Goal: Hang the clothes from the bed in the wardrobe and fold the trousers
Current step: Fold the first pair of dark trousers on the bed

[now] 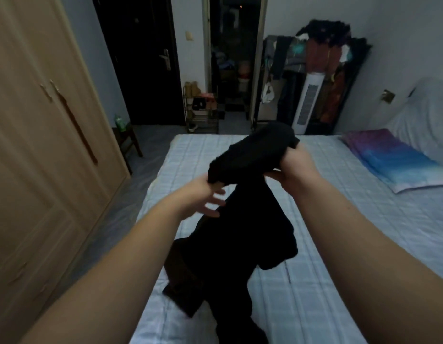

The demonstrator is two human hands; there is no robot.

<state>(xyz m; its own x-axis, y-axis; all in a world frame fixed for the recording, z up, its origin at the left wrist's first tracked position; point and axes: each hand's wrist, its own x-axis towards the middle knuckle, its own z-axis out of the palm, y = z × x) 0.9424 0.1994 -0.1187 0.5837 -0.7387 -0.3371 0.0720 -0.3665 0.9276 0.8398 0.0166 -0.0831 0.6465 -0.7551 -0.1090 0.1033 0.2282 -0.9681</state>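
A black garment (240,234) hangs from both of my hands above the bed (327,244), and its lower part drapes onto the pale checked sheet. My left hand (205,194) pinches one end of its upper edge between thumb and forefinger, with the other fingers spread. At the other end my right hand (293,165) grips the bunched top of the cloth. The beige wardrobe (41,145) stands on the left with its doors closed.
A purple and blue pillow (391,160) lies at the right of the bed. At the far wall are a white tower fan (306,105), a dark rack loaded with clothes (334,70), a shoe rack (201,110) and an open doorway (234,58). A small stool (127,140) stands by the wardrobe.
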